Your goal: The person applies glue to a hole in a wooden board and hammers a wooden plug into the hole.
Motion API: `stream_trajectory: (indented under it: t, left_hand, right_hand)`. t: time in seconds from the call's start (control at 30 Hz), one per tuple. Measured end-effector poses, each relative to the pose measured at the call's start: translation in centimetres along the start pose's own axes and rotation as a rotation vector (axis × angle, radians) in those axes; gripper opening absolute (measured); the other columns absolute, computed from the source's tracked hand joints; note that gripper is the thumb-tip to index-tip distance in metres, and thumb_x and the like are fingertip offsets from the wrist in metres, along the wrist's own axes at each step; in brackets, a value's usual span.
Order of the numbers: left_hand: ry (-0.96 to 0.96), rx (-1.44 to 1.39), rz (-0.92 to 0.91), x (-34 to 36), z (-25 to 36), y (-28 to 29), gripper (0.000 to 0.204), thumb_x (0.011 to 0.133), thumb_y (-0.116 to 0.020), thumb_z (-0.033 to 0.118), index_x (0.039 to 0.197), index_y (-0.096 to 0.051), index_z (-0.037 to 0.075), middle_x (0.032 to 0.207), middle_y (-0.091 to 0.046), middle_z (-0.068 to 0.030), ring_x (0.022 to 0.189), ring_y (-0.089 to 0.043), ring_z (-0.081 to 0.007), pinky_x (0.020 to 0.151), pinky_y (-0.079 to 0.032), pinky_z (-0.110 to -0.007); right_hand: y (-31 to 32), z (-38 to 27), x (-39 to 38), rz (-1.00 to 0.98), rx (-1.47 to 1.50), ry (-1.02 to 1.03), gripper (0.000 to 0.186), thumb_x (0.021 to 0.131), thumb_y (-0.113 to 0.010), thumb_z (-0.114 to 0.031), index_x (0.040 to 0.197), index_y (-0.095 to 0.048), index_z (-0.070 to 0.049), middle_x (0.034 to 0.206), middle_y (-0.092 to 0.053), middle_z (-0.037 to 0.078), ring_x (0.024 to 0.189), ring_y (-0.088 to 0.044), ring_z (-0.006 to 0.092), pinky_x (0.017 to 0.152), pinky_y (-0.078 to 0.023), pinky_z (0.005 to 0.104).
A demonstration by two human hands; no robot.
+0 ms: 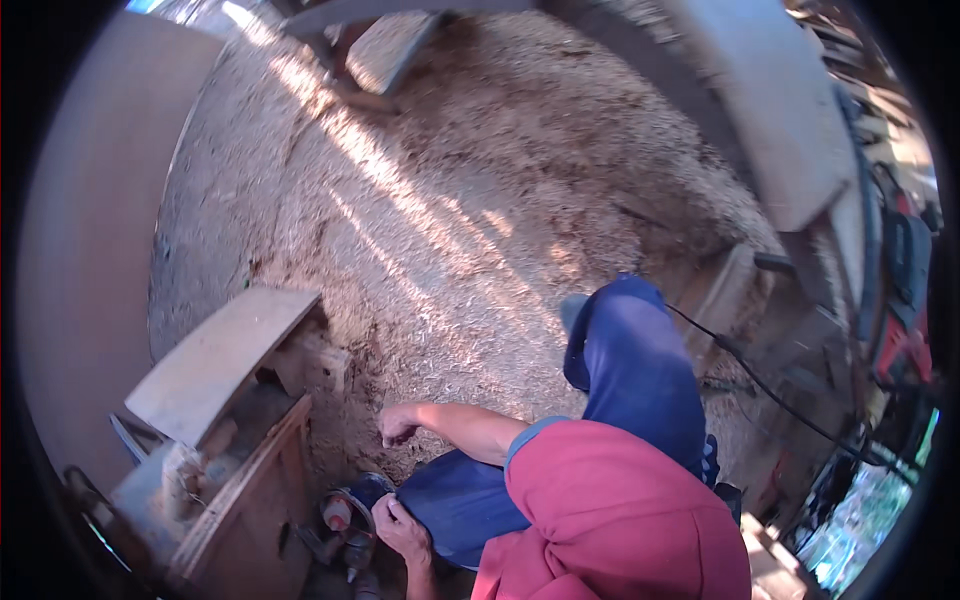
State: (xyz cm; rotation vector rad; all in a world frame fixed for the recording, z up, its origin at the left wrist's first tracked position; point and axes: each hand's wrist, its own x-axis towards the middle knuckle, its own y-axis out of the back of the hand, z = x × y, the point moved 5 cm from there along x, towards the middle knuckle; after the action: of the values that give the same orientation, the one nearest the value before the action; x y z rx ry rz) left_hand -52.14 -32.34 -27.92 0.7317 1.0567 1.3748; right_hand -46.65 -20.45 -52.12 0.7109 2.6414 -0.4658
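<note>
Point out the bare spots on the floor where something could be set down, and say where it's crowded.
Most open: the wide sawdust floor ahead, between the leaning wooden board and the blue trouser leg. Crowded: the corner where the left hand touches a red power tool beside the wooden box, and the cable-strewn clutter at right. The right hand rests nearby.

A small power tool (345,525) with a red and dark grey body lies low on the sawdust-covered ground, just beside a wooden bench. It sits by the person's knee, partly hidden in shadow.
</note>
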Motion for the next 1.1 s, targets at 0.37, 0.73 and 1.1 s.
stream_trajectory:
  t: [0.37,0.73,1.1]
  left_hand:
    - [-0.178,-0.008,-0.335,-3.7,13.2,2.2,0.016,0.096,-0.06,0.009,0.104,-0.067,-0.002,0.099,-0.066,-0.0211,0.093,-0.065,-0.0375,0.084,-0.052,-0.045]
    - [-1.108,-0.271,-0.044,6.5,70.5,4.7,0.039,0.096,-0.064,0.013,0.134,-0.059,0.01,0.145,-0.05,-0.0202,0.142,-0.04,-0.0412,0.117,-0.032,-0.054]
    - [-1.035,0.088,-0.105,9.3,76.2,-3.4,0.049,0.102,-0.051,0.036,0.149,-0.051,0.021,0.164,-0.03,-0.0163,0.154,-0.022,-0.04,0.123,-0.011,-0.064]
  right_hand:
    - [5.7,-19.2,-42.4,0.588,0.426,0.24,0.036,0.094,-0.073,-0.037,0.079,-0.071,-0.004,0.063,-0.06,0.001,0.052,-0.054,0.0107,0.047,-0.042,0.0274]
    - [9.4,-23.4,-76.4,1.623,0.533,-0.171,0.028,0.098,-0.068,-0.028,0.088,-0.075,-0.002,0.074,-0.071,0.01,0.066,-0.067,0.0176,0.06,-0.05,0.034]
    - [19.3,-26.5,-79.5,1.967,-0.246,-0.185,0.029,0.092,-0.069,-0.013,0.118,-0.064,0.0,0.104,-0.068,0.024,0.094,-0.067,0.0428,0.081,-0.054,0.0488]
